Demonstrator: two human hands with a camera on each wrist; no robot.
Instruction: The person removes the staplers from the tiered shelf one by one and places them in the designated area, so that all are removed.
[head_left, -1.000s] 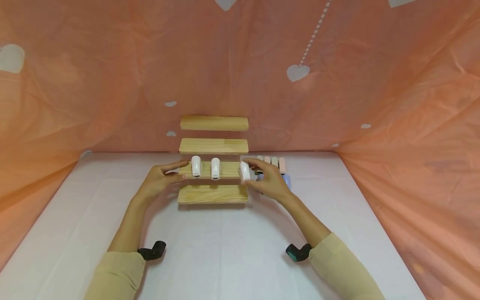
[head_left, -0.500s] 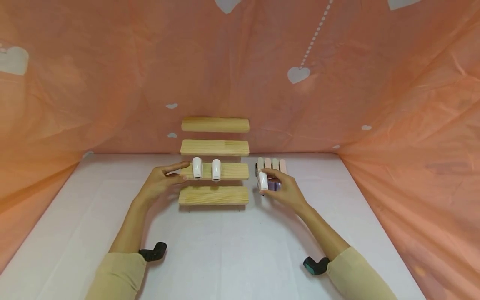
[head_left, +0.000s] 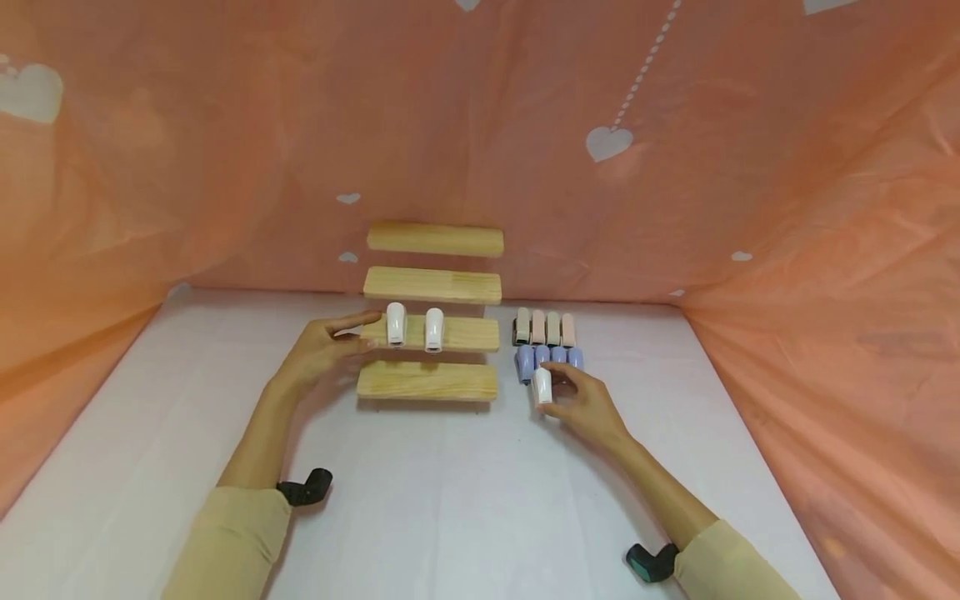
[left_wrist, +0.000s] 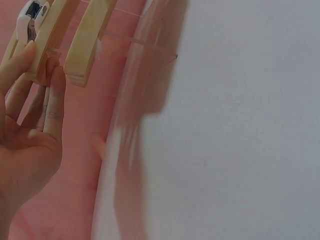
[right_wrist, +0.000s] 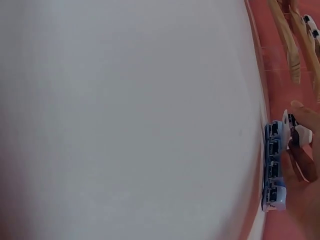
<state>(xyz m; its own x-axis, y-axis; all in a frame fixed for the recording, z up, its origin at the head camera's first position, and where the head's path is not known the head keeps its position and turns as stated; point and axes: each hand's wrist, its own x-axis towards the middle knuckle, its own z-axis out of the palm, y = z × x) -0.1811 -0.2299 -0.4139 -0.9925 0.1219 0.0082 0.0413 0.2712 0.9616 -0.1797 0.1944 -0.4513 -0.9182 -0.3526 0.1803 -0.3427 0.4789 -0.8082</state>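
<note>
My right hand (head_left: 588, 408) pinches a white mini stapler (head_left: 542, 387) between thumb and fingers, just in front of a row of several blue mini staplers (head_left: 525, 364). In the right wrist view that white stapler (right_wrist: 300, 135) is beside the blue ones; whether it touches the table is hard to tell. My left hand (head_left: 318, 354) grips the left end of a wooden shelf board (head_left: 472, 334), thumb on one face and fingers on the other in the left wrist view. Two white mini staplers, a left one (head_left: 395, 323) and a right one (head_left: 434, 329), stand on that board.
Other wooden boards (head_left: 427, 382) of the stepped rack lie below and above the gripped one. Behind the blue staplers is a row of several green and pink staplers (head_left: 537, 327). An orange curtain (head_left: 525, 183) with hearts hangs behind the white table (head_left: 465, 500).
My right hand has taken the white stapler from the right end of the board, carrying it right and toward me, in front of the blue row. The left hand stays on the board.
</note>
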